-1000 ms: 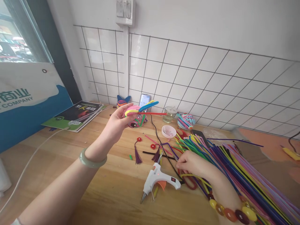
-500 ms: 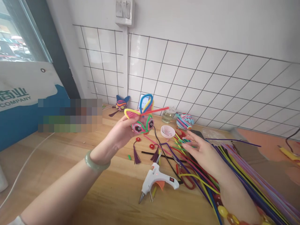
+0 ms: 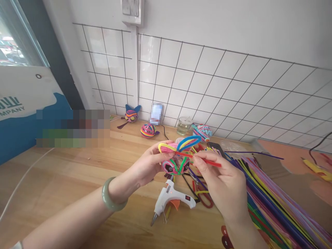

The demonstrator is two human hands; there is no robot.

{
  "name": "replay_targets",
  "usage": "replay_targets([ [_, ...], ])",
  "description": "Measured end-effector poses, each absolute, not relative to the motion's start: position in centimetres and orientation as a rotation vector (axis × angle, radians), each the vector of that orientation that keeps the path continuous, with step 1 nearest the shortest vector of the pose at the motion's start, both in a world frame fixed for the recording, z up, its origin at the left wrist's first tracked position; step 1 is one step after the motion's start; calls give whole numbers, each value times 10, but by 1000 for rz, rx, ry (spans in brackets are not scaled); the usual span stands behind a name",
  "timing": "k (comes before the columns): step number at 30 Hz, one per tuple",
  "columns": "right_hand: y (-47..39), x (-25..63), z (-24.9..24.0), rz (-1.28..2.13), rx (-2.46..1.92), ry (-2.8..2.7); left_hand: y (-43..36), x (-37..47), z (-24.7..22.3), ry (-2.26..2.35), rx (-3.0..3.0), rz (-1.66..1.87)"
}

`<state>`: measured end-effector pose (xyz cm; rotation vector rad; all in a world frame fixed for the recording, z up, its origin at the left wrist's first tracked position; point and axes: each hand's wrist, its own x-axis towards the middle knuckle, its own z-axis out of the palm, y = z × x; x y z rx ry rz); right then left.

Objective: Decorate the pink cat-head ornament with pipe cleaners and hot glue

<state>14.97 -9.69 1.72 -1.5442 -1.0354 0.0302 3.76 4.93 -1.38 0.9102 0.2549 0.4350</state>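
Note:
My left hand (image 3: 149,164) is closed around a pipe-cleaner animal head (image 3: 178,166), pink with green lines and dark round eyes. A yellow-and-pink ear loop and a blue-and-yellow loop (image 3: 190,142) rise from its top. Across the head runs a red pipe cleaner (image 3: 212,162), and my right hand (image 3: 223,180) pinches it between thumb and fingers, its free end sticking out to the right. Below both hands a white hot glue gun (image 3: 171,195) lies on the wooden table (image 3: 109,214), nozzle toward the lower left.
A long bundle of coloured pipe cleaners (image 3: 280,197) covers the right side. Along the wall stand a blue-eared animal head (image 3: 131,116), a striped ball (image 3: 148,130), a phone (image 3: 156,113), a lidded glass jar (image 3: 183,126) and a blue-pink wrapped ball (image 3: 202,132). Cables cross the table.
My right hand has come from the pipe cleaners to the animal head and now pinches the red pipe cleaner. The left hand has lowered the head and moved it right.

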Motion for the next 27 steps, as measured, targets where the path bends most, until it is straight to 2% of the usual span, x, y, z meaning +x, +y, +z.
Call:
replay_targets([
  [4,-95,151,16,-129,-1602,-1072,50,38,-16,249,914,430],
  [13,-88,156,14,-178,-1626,-1032,47,36,-13,212,927,405],
  [27,-87,164,7,117,-1611,-922,47,37,-18,144,908,392],
])
